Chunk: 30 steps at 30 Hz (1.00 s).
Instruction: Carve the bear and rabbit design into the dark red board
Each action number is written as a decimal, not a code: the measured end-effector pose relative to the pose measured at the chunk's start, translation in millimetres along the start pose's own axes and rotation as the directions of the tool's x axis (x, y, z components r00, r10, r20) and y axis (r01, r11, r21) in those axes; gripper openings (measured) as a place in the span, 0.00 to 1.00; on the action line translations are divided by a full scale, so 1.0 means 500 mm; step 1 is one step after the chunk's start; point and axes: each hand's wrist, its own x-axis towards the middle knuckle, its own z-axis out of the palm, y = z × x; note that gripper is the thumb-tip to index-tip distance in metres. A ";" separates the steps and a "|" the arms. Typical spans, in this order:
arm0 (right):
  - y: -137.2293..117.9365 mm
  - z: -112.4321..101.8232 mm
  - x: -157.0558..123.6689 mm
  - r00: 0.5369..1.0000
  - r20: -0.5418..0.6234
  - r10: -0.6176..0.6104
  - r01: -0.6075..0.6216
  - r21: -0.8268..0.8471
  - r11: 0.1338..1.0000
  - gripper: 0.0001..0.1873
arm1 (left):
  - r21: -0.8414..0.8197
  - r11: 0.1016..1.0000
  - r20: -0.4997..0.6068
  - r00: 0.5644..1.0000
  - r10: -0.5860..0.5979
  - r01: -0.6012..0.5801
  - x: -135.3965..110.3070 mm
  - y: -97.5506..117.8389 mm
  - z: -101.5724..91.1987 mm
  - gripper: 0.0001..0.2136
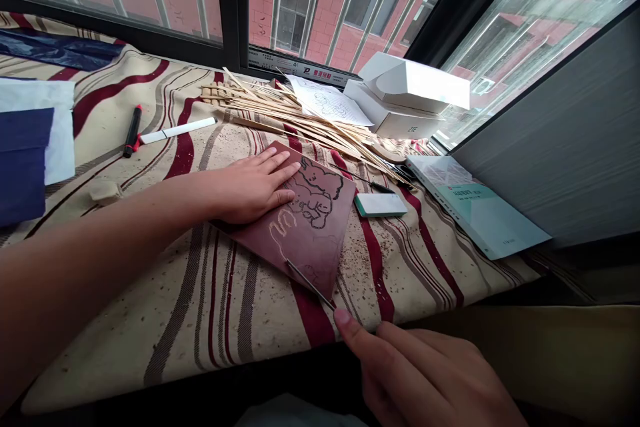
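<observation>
The left hand [255, 190] is bare, with slim fingers and nails that look short and rounded. Behind it, a bare wrist [207, 197] runs smoothly into a bare forearm [115, 247], which widens steadily away from the hand. The right hand [425, 373] is bare too — its knuckles softly rounded, a short nail [343, 315] visible at the tip of the foremost finger. Below and to the left of that hand shows a patch of pale greyish cloth [300, 413] — apparently clothing, plain and curved along its upper edge, dimmed by shadow.
</observation>
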 end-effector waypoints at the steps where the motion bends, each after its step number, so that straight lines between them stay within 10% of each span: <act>1: 0.001 0.000 0.000 1.000 -0.005 0.002 -0.002 -0.003 1.000 0.15 | 0.002 1.000 0.005 1.000 -0.002 0.002 0.000 0.000 0.000 0.36; 30: 0.002 0.018 -0.010 0.999 -0.009 0.035 -0.035 0.012 0.999 0.16 | -0.001 1.000 0.005 1.000 0.001 -0.001 -0.001 0.004 -0.004 0.35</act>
